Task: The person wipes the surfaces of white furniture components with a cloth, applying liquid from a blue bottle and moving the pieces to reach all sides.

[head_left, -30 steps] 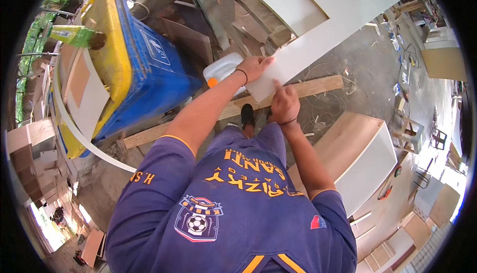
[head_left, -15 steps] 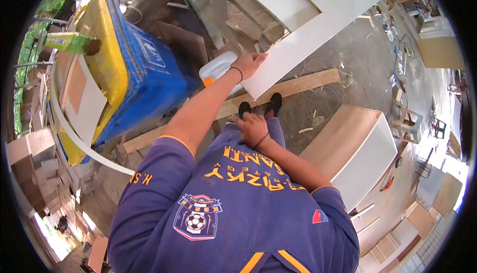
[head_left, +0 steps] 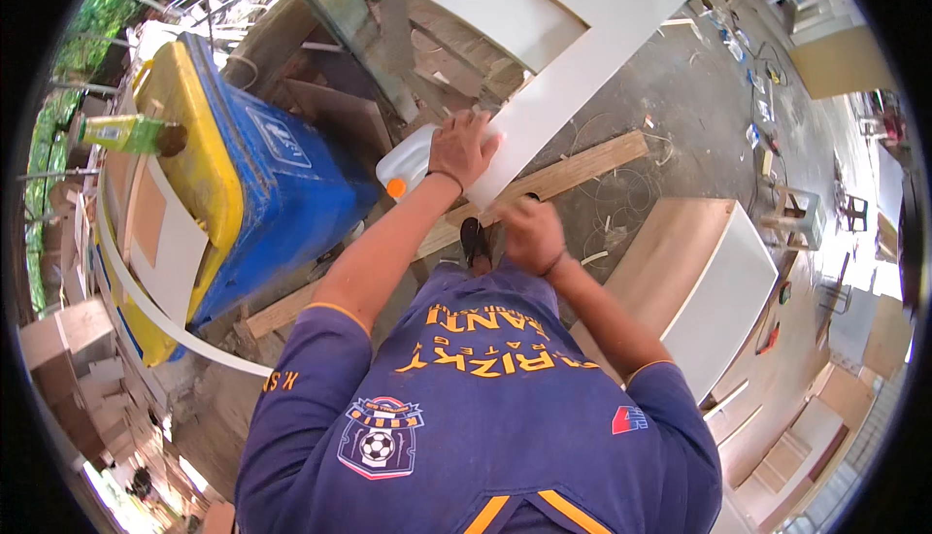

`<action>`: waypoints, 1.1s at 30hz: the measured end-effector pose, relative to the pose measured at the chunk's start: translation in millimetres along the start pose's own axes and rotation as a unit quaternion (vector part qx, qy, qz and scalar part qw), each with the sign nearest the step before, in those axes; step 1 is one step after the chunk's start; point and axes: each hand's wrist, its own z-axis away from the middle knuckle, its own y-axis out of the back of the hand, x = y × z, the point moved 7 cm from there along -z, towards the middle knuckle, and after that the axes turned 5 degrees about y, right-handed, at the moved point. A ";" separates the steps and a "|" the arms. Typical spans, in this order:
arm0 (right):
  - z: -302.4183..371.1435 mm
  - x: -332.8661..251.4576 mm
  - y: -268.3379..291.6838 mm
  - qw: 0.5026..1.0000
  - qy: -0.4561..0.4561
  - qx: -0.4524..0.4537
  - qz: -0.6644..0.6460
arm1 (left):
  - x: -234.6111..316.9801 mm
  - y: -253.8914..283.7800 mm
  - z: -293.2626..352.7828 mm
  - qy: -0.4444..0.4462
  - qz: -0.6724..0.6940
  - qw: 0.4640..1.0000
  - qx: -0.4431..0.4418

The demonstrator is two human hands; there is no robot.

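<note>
A long white board (head_left: 544,97) with a cut-out runs from just beyond my feet toward the far right. My left hand (head_left: 463,150) is closed over the left edge of its near end. At the near corner of the board is my right hand (head_left: 529,235), blurred, with its fingers curled in; what they hold, if anything, is hidden. A whitish plastic jerrycan (head_left: 406,157) with an orange cap (head_left: 396,187) stands beside my left hand, partly covered by it. Below the board's near end a wooden plank (head_left: 582,163) lies on the floor.
On the left leans a blue bin (head_left: 291,180) with a yellow rim, carrying a green bottle (head_left: 126,133) and a curved white strip (head_left: 184,311). A wood-and-white cabinet box (head_left: 670,262) lies at my right. Loose wire and scraps litter the floor; a small stool (head_left: 796,216) stands farther right.
My left hand has shifted slightly along the board edge and turned knuckles-up. My right hand has moved forward and right, from in front of my body to the board's near corner.
</note>
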 end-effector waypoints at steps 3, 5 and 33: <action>37.6 107.1 23.8 0.961 -0.173 0.208 -0.055 | 41.4 -1.0 37.5 -0.138 -0.088 0.986 -0.028; 41.1 141.7 40.8 0.933 -0.286 0.206 -0.071 | 49.4 -4.2 69.4 -0.184 -0.105 0.977 -0.021; -53.1 178.9 57.6 0.982 -0.046 0.099 0.154 | -12.6 -37.9 122.5 0.315 0.478 0.774 -0.273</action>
